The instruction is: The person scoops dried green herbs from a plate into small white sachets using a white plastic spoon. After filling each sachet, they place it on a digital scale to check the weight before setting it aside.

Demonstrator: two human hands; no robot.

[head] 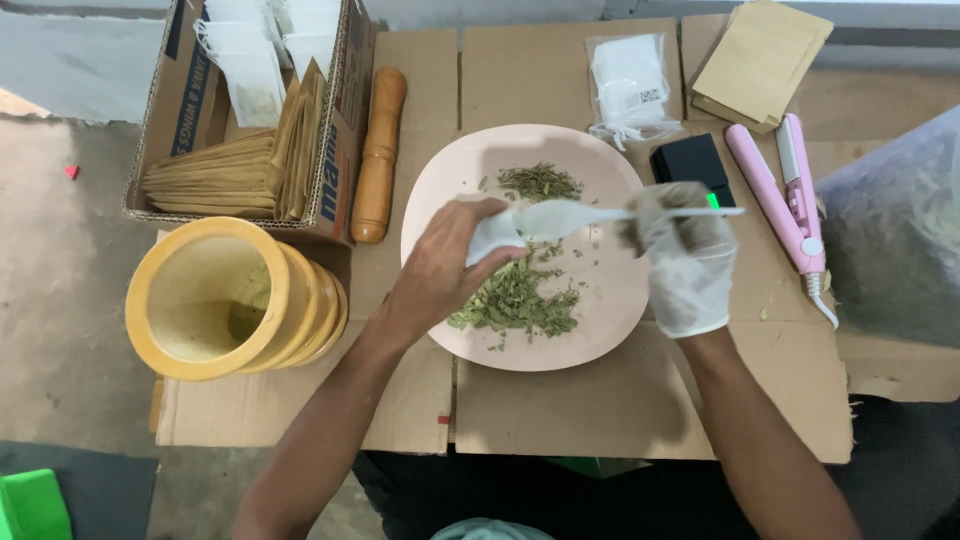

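A pale pink plate [610, 310] lies on flattened cardboard and carries two heaps of dried green leaves [515, 300]. My bare left hand [440, 270] pinches a small white pouch [492, 238] above the plate. My right hand [688, 262], in a thin white glove, grips a white plastic spoon [570, 217] by its handle. The spoon's bowl points left and meets the mouth of the pouch.
A yellow wooden mortar [215, 300] stands at the left, a wooden pestle [378, 150] beside a cardboard box of envelopes and pouches [235, 150]. At the right lie a black scale [690, 160], a pink sealer [785, 195], a packet of white pouches [630, 85], brown envelopes [760, 60] and a clear bag [895, 230].
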